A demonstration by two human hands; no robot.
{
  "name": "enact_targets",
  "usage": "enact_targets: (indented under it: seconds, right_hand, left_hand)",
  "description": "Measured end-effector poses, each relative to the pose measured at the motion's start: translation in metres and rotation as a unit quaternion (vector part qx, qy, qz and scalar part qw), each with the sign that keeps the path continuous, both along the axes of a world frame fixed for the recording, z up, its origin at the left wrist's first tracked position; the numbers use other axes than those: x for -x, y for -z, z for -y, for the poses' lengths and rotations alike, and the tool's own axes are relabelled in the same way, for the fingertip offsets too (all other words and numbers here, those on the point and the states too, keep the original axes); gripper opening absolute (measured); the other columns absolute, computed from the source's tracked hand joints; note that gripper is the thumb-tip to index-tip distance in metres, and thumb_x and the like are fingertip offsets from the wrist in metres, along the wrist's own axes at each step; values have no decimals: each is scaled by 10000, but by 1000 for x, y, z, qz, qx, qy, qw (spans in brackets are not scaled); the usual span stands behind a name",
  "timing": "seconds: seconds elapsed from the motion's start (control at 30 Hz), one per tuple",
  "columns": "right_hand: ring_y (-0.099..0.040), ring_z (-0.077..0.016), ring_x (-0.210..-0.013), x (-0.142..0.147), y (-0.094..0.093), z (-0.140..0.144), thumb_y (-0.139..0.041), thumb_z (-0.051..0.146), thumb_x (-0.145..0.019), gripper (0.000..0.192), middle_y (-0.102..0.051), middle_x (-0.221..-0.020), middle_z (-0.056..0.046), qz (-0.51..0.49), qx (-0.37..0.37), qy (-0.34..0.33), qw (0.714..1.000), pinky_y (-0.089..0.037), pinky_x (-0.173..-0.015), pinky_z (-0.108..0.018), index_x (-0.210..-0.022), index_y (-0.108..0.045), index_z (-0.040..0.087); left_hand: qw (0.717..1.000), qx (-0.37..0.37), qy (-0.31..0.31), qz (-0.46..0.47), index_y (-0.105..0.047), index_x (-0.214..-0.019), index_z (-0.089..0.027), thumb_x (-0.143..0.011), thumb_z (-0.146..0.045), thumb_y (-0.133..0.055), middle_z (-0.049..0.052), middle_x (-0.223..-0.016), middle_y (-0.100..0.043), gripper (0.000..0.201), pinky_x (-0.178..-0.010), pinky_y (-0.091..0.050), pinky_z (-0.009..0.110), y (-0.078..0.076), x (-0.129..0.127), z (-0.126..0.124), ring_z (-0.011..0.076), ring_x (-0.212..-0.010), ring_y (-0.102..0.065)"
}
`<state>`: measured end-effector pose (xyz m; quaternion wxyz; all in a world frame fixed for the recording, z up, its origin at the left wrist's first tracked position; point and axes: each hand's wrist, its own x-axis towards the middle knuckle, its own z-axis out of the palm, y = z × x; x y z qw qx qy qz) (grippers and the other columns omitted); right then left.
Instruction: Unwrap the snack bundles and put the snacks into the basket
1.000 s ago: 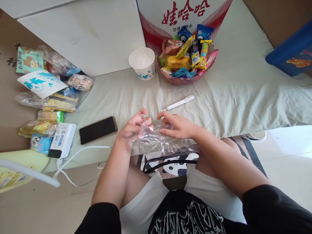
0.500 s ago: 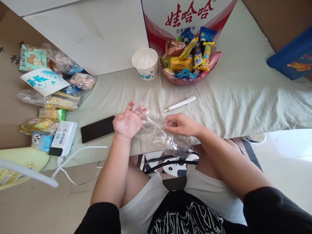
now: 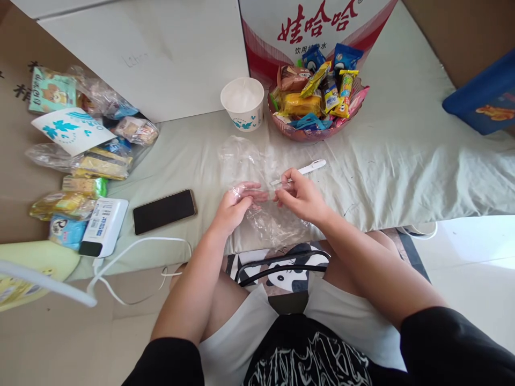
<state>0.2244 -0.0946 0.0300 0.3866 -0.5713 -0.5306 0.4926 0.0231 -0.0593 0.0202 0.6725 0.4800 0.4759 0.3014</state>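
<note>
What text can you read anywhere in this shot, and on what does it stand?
"娃哈哈": large red characters on the white and red carton behind the snack basket.
"饮用": small dark print below them on the carton; the rest of that line is hidden by the snacks.
Print on the snack packets, the white device and the cardboard at left: too small or cut off to read.

Probably a home, a bedroom by the look of it: a bed with a pale rumpled sheet (image 3: 402, 155) serves as the worktop, a snack bowl (image 3: 317, 131) at 12 o'clock, a phone (image 3: 164, 210) and charger (image 3: 102, 227) at 9 o'clock.
</note>
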Motion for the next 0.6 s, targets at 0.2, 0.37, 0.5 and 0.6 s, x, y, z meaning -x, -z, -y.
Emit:
enact_targets:
  seconds: [0.2,0.37,0.5,0.6]
  right_hand:
    - [-686,-161,-585,4,-9,-4,-695,357,-823,425,-696,-687,34,-134,160,18,978,-521,-553,-272,-1177,-503,222]
    - [-607,-114,-519,1,-11,-3,-662,328,-825,225,-663,-641,16,-158,182,-70,968,-486,-502,-235,-991,-619,183]
    - [-555,-84,-495,-2,-2,-4,-578,228,-768,269,-668,-713,26,-127,116,-27,985,-421,-462,-209,-1031,-626,201]
    - [-498,-49,-481,-2,5,-5,-522,197,-728,331,-734,-947,-8,-107,49,11,993,-395,-467,-212,-1040,-630,212]
  left_hand:
    - [999,19,30,2,-604,-1231,-193,-687,-199,-685,31,-894,-811,550,-674,-579,299,-6,11,-2,224,-764,-783]
    - [996,36,76,13,-573,-1293,-199,-705,-221,-738,19,-798,-800,611,-583,-551,260,-12,13,1,225,-686,-781]
    - [997,54,63,-2,-572,-1313,-168,-753,-280,-733,30,-727,-788,593,-530,-526,243,-15,14,-2,230,-638,-775]
    - [997,57,57,-6,-532,-1394,-160,-787,-317,-715,26,-699,-781,654,-495,-513,236,-16,15,-4,229,-604,-768]
